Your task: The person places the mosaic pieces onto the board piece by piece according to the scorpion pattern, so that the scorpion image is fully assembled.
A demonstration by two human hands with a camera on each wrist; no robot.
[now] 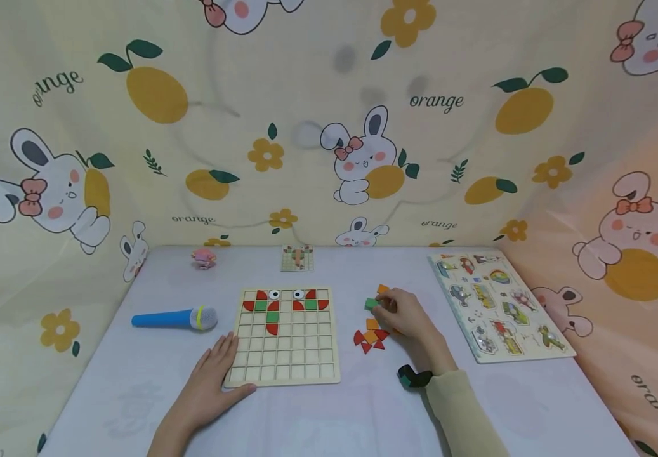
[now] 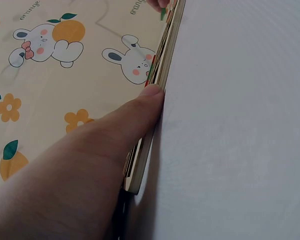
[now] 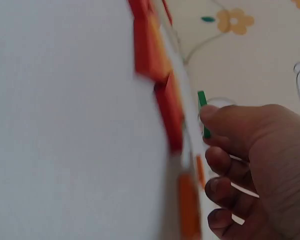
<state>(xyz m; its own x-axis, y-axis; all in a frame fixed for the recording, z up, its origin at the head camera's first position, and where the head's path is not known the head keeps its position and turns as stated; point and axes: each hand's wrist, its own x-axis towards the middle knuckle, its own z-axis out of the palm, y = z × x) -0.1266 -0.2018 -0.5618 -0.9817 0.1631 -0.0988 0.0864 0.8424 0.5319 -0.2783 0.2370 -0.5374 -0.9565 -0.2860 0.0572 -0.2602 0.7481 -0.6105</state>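
Observation:
A square wooden grid board (image 1: 286,355) lies in front of me, with red and green pieces and two round eye pieces set along its upper rows. My left hand (image 1: 214,374) rests at the board's lower left corner, fingers straight along the left side and thumb at the near edge. Between thumb and index finger, my right hand (image 1: 405,314) pinches a green square tile (image 3: 204,115), to the right of the board. Below that hand lies a loose group of red pieces (image 1: 365,348) and orange squares (image 1: 372,324); another orange piece (image 1: 383,289) shows just beyond the fingers.
A blue toy microphone (image 1: 163,319) lies left of the board. At the back are a small pink toy (image 1: 203,258) and a pattern card (image 1: 297,259). To the right lies a picture puzzle board (image 1: 500,304). A patterned cloth hangs behind the white table (image 1: 329,419).

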